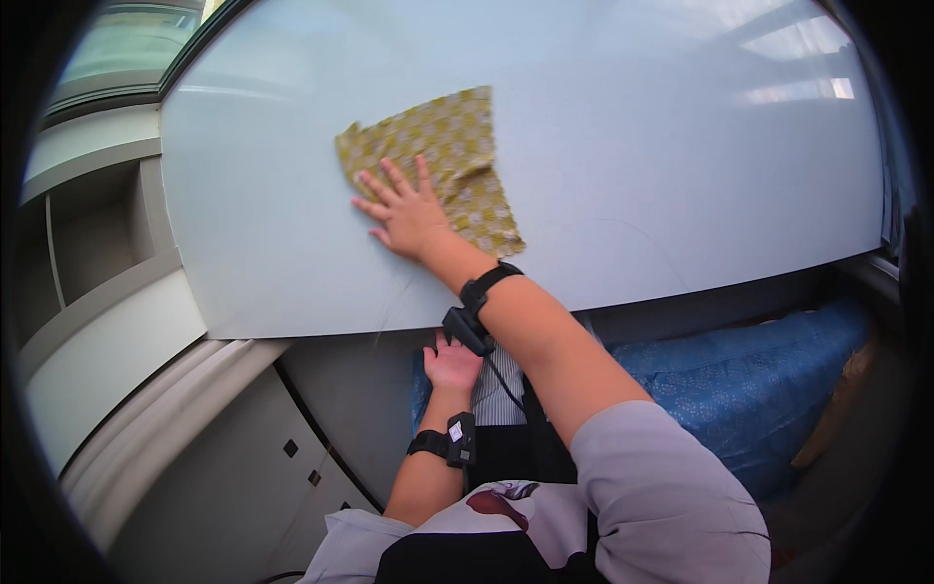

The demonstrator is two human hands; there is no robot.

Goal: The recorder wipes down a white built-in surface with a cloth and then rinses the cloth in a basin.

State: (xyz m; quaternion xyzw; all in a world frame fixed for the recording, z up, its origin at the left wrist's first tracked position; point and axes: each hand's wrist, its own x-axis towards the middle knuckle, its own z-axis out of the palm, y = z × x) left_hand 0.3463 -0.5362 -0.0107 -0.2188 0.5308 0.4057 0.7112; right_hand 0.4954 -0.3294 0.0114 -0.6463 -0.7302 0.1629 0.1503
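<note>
My right hand (408, 216) lies flat, fingers spread, on a yellow-green patterned cloth (457, 131). The cloth rests on a glossy white tabletop (623, 185), with a few creases to the right of my hand and its lower right corner by my forearm. My left hand (453, 367) is below the front edge of the table, palm turned up. It holds nothing that I can see; its fingertips are close to the table edge and partly hidden.
Black straps with small devices (470, 331) are on both forearms, with a cable hanging from one. A blue patterned cover (730, 380) lies below the table at right. Open grey shelves (97, 229) and a window (126, 49) border the table's left side.
</note>
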